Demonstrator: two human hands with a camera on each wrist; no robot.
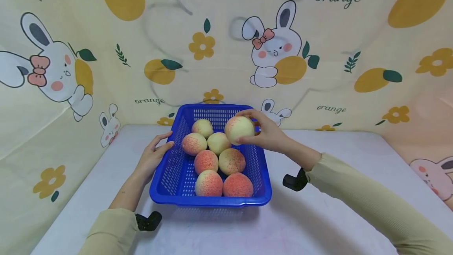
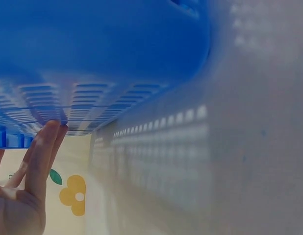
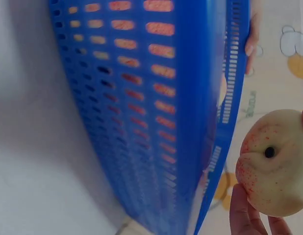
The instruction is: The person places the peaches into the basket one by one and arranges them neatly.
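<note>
A blue plastic basket [image 1: 210, 200] with slotted walls holds several peaches [image 1: 207, 162], some pale yellow, others blushed red. My right hand [image 1: 267, 132] grips a pale yellow peach [image 1: 238, 130] above the basket's far right part, thumb on the near side and fingers round the back. In the right wrist view this peach [image 3: 276, 164] shows a dark stem hollow and red speckles. My left hand [image 1: 152, 158] holds the basket's left rim, thumb and forefinger at its top. In the left wrist view, other fingers [image 2: 41, 152] lie against the outer wall.
The basket stands on a white-covered table [image 1: 318, 192]. Behind it hangs a cream cloth backdrop [image 1: 226, 58] printed with rabbits, oranges and flowers. A small black device [image 1: 295, 180] is at the right wrist, another black device [image 1: 148, 221] at the left.
</note>
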